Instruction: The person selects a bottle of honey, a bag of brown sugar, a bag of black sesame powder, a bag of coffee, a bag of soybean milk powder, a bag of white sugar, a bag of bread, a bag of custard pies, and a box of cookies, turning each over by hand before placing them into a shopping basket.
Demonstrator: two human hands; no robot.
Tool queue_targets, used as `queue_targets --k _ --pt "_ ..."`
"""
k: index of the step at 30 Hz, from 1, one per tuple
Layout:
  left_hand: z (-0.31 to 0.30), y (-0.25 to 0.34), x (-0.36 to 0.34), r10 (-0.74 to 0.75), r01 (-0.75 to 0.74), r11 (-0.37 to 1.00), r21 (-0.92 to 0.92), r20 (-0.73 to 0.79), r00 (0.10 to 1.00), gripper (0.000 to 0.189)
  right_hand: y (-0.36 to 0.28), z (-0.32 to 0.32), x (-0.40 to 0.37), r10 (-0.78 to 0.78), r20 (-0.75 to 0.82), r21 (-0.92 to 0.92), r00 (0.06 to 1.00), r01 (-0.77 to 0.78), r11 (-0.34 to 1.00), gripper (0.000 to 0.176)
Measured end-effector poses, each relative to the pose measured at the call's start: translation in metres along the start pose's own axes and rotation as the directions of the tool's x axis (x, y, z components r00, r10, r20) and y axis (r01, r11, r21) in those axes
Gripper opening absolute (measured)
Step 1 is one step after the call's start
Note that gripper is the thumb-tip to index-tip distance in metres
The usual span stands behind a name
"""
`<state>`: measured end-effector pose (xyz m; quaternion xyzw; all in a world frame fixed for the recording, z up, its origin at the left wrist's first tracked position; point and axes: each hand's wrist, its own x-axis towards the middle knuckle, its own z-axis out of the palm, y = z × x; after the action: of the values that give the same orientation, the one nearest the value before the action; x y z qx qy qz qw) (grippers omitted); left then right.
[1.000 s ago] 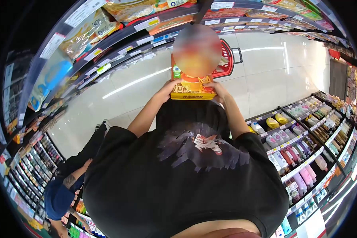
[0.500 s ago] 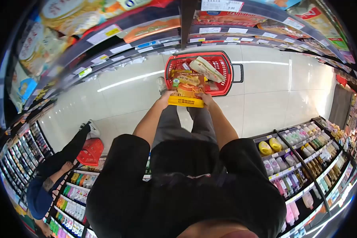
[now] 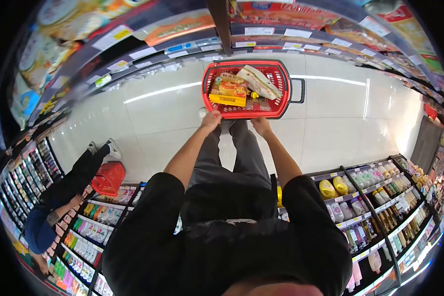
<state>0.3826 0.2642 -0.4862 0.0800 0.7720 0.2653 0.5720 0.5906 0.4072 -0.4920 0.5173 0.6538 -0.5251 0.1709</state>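
Note:
A red shopping basket [image 3: 227, 112] rests on the floor in front of my feet. In it lie a yellow-and-orange food package [image 3: 231, 92] and a pale, patterned long pack [image 3: 259, 82]. A small yellow item [image 3: 254, 95] shows between them. My left hand [image 3: 211, 120] is closed at the basket's near rim, left of the middle. Further right along the same rim, my right hand [image 3: 260, 125] has its fingers curled over the edge. Part of the fingertips is hidden, and neither hand holds the package.
Shelves of packaged food [image 3: 276, 34] line the far side. Bottle shelves [image 3: 375, 197] stand behind me on the right. At left, another person [image 3: 74, 180] is beside a second red basket [image 3: 108, 178]. The basket's black handle [image 3: 297, 90] sticks out to the right.
The yellow-and-orange package was in both hands above the basket; it now lies inside, let go. My hands have moved down to the near rim.

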Motion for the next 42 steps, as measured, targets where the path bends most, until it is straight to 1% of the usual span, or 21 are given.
queue_targets --k 1,3,5,6,8,10,12,13,17,21,23,24,26,29,32,36,38,39,40,41,42 --pt "-0.004 0.008 -0.027 0.005 0.008 0.990 -0.143 0.092 0.996 0.023 0.008 -0.006 -0.014 -0.013 0.045 -0.015 0.999 0.014 1.000 0.033" --pt "-0.009 0.007 -0.071 0.058 -0.049 0.987 -0.150 0.062 0.996 0.019 0.031 -0.018 -0.034 -0.023 0.095 -0.234 0.995 0.045 0.971 0.034" --pt "-0.017 -0.023 -0.087 0.163 -0.167 0.985 0.035 0.088 0.983 0.021 0.054 -0.025 -0.051 -0.076 0.055 -0.500 0.996 0.093 0.861 0.035" --pt "-0.022 -0.027 -0.105 0.171 -0.171 0.985 -0.018 0.032 0.985 0.022 0.054 -0.038 -0.059 -0.018 0.266 -0.602 0.964 0.181 0.777 0.042" --pt "-0.038 -0.039 -0.138 0.201 -0.197 0.974 -0.114 0.019 0.979 0.024 0.057 -0.045 -0.079 0.086 0.080 -0.438 0.993 -0.042 0.898 0.039" --pt "-0.069 -0.055 -0.158 0.240 -0.235 0.956 -0.174 0.012 0.971 0.024 0.046 -0.045 -0.094 0.201 0.070 -0.215 0.977 -0.182 0.960 0.032" --pt "-0.109 -0.069 -0.188 0.085 -0.071 0.958 -0.277 0.039 0.996 0.023 0.012 -0.040 -0.125 0.232 -0.006 -0.087 0.973 -0.232 0.969 0.029" --pt "-0.133 -0.076 -0.193 0.111 -0.102 0.955 -0.278 0.017 0.994 0.023 -0.014 -0.038 -0.129 0.279 -0.069 0.054 0.958 -0.276 0.960 0.026" --pt "-0.225 -0.148 -0.219 -0.079 0.005 0.898 -0.440 -0.149 0.986 0.022 -0.082 0.004 -0.128 0.270 -0.059 0.056 0.961 -0.266 0.962 0.022" --pt "-0.306 -0.219 -0.239 -0.191 -0.013 0.837 -0.547 -0.315 0.930 0.025 -0.159 0.082 -0.110 0.042 -0.069 0.180 0.997 -0.029 0.983 0.026" --pt "-0.329 -0.236 -0.257 -0.242 -0.011 0.791 -0.612 -0.330 0.912 0.026 -0.210 0.110 -0.101 -0.241 0.104 -0.111 0.965 0.252 0.961 0.028" --pt "-0.341 -0.243 -0.266 -0.292 -0.001 0.753 -0.658 -0.336 0.895 0.028 -0.234 0.123 -0.097 -0.248 0.116 -0.118 0.962 0.262 0.958 0.028" --pt "-0.348 -0.264 -0.274 -0.305 0.006 0.722 -0.692 -0.310 0.901 0.029 -0.274 0.152 -0.091 -0.469 0.118 -0.255 0.875 0.484 0.837 0.025" --pt "-0.342 -0.282 -0.271 -0.290 0.063 0.730 -0.680 -0.224 0.930 0.030 -0.339 0.171 -0.115 -0.493 0.109 -0.295 0.863 0.502 0.813 0.026" --pt "-0.336 -0.291 -0.259 -0.281 0.123 0.774 -0.622 -0.161 0.946 0.032 -0.360 0.181 -0.119 -0.421 0.103 -0.361 0.901 0.428 0.829 0.028" --pt "-0.357 -0.292 -0.227 0.005 -0.121 0.942 -0.312 -0.349 0.937 0.035 -0.325 0.204 -0.048 -0.336 0.138 -0.491 0.932 0.359 0.794 0.027" --pt "-0.383 -0.268 -0.226 -0.012 -0.124 0.926 -0.356 -0.356 0.935 0.033 -0.349 0.206 -0.063 0.031 0.228 -0.452 0.973 0.077 0.888 0.024" --pt "-0.398 -0.255 -0.230 -0.014 -0.132 0.914 -0.383 -0.355 0.935 0.032 -0.315 0.204 -0.036 0.028 0.242 -0.460 0.970 0.090 0.883 0.024" --pt "-0.413 -0.246 -0.231 -0.022 -0.133 0.912 -0.389 -0.370 0.929 0.032 -0.296 0.211 -0.002 -0.235 0.376 -0.679 0.896 0.439 0.588 0.032" --pt "-0.428 -0.238 -0.231 -0.058 -0.113 0.889 -0.444 -0.354 0.934 0.031 -0.289 0.233 0.032 -0.402 0.563 -0.743 0.722 0.655 0.138 0.040" --pt "-0.442 -0.233 -0.229 -0.093 -0.090 0.862 -0.498 -0.332 0.939 0.029 -0.285 0.244 0.051 -0.407 0.572 -0.736 0.713 0.664 0.129 0.040"
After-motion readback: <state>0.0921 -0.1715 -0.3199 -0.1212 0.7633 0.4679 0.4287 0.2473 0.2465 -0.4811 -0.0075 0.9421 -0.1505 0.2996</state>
